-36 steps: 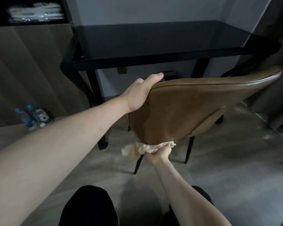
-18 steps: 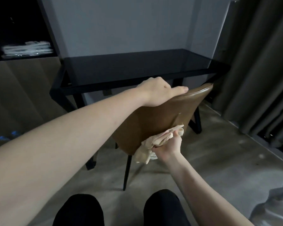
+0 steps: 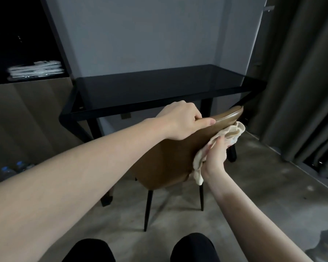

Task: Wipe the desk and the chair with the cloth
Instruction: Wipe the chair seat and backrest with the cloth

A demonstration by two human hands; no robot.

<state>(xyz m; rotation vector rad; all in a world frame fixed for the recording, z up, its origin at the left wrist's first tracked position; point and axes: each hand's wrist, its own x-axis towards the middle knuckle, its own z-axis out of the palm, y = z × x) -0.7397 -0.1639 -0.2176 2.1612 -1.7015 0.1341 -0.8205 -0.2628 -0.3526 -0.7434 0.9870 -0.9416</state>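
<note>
A brown leather chair [image 3: 170, 159] on thin black legs stands in front of me with its back towards me. My left hand [image 3: 180, 121] grips the top rim of the backrest, fingers curled over it. My right hand [image 3: 215, 154] holds a crumpled beige cloth [image 3: 229, 132] and presses it against the backrest's upper right side. Behind the chair stands the black glass-topped desk [image 3: 159, 87], its top bare.
Dark curtains [image 3: 301, 82] hang at the right. A wooden cabinet [image 3: 27, 110] stands left, with folded white items [image 3: 36, 69] on its shelf and water bottles [image 3: 13, 169] on the floor. My knees [image 3: 136, 248] show at the bottom. The floor is grey concrete.
My right hand has swept the cloth up the backrest from its lower edge to near the top right corner. My view has risen and turned right. My left hand keeps its grip.
</note>
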